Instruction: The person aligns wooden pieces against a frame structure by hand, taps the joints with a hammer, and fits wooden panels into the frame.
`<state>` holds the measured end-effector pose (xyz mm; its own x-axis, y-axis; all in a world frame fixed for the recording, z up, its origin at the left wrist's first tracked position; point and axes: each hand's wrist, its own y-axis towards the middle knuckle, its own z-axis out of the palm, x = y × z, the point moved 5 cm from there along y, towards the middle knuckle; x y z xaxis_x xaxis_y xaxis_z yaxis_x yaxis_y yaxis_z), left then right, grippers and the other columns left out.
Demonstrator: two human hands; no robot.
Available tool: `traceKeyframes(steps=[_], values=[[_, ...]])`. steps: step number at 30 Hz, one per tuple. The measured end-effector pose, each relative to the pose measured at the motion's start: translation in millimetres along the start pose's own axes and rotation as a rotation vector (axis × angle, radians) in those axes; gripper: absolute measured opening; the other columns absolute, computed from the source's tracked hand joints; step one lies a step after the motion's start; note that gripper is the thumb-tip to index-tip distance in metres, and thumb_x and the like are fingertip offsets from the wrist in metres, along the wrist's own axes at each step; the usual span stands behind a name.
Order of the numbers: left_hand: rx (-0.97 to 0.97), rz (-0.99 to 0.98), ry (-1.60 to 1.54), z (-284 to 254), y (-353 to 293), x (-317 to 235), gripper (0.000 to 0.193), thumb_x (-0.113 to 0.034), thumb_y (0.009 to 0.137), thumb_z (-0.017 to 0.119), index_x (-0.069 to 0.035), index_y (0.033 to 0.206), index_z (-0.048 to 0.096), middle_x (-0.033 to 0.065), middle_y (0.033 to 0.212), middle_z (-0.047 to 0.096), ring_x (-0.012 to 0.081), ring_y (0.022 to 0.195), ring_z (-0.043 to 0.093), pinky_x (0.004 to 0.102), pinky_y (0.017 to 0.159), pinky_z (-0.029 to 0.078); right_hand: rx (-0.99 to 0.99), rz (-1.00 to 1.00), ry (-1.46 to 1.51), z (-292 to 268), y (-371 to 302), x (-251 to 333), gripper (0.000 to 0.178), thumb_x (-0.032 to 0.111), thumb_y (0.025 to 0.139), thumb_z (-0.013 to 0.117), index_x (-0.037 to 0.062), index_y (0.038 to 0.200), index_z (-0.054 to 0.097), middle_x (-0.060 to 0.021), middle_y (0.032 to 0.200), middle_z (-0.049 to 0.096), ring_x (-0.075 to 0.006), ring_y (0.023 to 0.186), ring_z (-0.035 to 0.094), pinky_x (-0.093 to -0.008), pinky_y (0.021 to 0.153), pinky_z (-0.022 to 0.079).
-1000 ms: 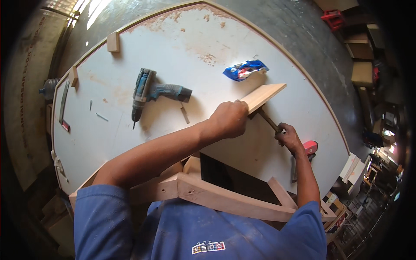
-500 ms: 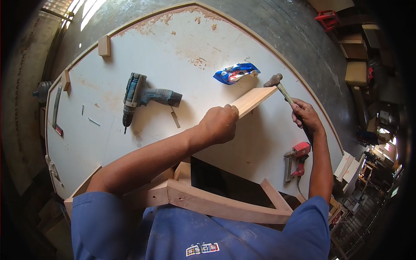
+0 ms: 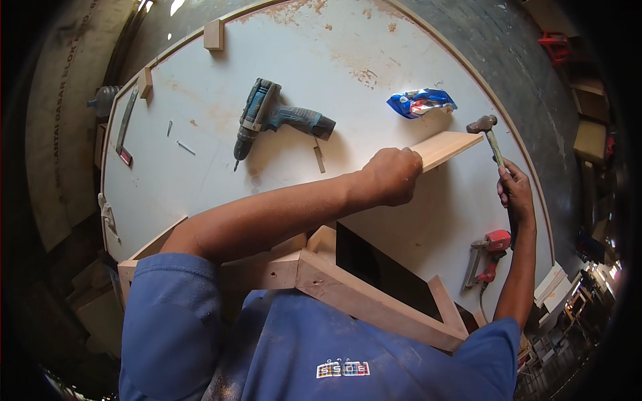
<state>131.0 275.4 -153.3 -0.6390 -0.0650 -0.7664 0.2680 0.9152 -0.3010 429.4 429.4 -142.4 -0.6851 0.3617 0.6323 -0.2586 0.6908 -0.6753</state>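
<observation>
My left hand is closed round one end of a short light wooden board, which is held above the white tabletop. In my right hand is the handle of a hammer. The hammer's metal head is at the board's far end; whether they touch I cannot tell. Close to my body stands a wooden frame with a dark panel inside it. Below my right hand lies a red nail gun with a hose.
On the white table lie a blue cordless drill, a blue packet, a metal strip, small screws and a square. Wooden blocks stand along the table's raised edge. Boxes and scrap wood are beyond it at right.
The view has shifted, so the table and tools appear farther right and mostly higher. Both hands keep their grip, with the hammer head still beside the board's end.
</observation>
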Motion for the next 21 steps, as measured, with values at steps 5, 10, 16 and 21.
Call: traceKeyframes(steps=[5, 10, 16, 21], values=[[0.023, -0.013, 0.036, 1.8, 0.4, 2.7, 0.015, -0.005, 0.080, 0.057, 0.003, 0.092, 0.061, 0.0248, 0.093, 0.067, 0.0428, 0.084, 0.068, 0.0496, 0.079, 0.055, -0.240, -0.018, 0.110, -6.0, 0.1, -3.0, 0.044, 0.031, 0.100, 0.063, 0.0062, 0.136, 0.058, 0.0034, 0.060, 0.052, -0.0022, 0.042, 0.042, -0.0186, 0.037, 0.032], [0.001, -0.014, 0.041, 4.9, -1.0, 6.6, 0.015, -0.006, 0.080, 0.058, 0.003, 0.092, 0.062, 0.0250, 0.093, 0.067, 0.0430, 0.084, 0.067, 0.0495, 0.079, 0.055, -0.024, -0.006, -0.018, 20.2, -11.5, 0.9, 0.042, 0.030, 0.101, 0.060, 0.0074, 0.136, 0.058, 0.0040, 0.058, 0.050, -0.0019, 0.040, 0.040, -0.0189, 0.036, 0.031], [0.002, -0.001, 0.032, 5.5, 0.7, 4.9, 0.015, -0.006, 0.080, 0.058, 0.003, 0.091, 0.062, 0.0253, 0.092, 0.067, 0.0431, 0.084, 0.067, 0.0494, 0.079, 0.055, -0.164, -0.005, 0.071, -0.6, -11.9, -13.6, 0.042, 0.033, 0.101, 0.061, 0.0089, 0.136, 0.059, 0.0044, 0.058, 0.050, -0.0018, 0.040, 0.040, -0.0186, 0.037, 0.031], [0.028, -0.029, 0.051, -1.1, 1.2, 4.8, 0.017, -0.008, 0.078, 0.059, 0.001, 0.089, 0.066, 0.0238, 0.089, 0.069, 0.0419, 0.085, 0.069, 0.0488, 0.077, 0.055, -0.194, 0.034, 0.103, 11.3, -3.3, -52.0, 0.038, 0.033, 0.100, 0.062, 0.0108, 0.132, 0.061, 0.0041, 0.060, 0.052, -0.0022, 0.042, 0.042, -0.0188, 0.038, 0.033]])
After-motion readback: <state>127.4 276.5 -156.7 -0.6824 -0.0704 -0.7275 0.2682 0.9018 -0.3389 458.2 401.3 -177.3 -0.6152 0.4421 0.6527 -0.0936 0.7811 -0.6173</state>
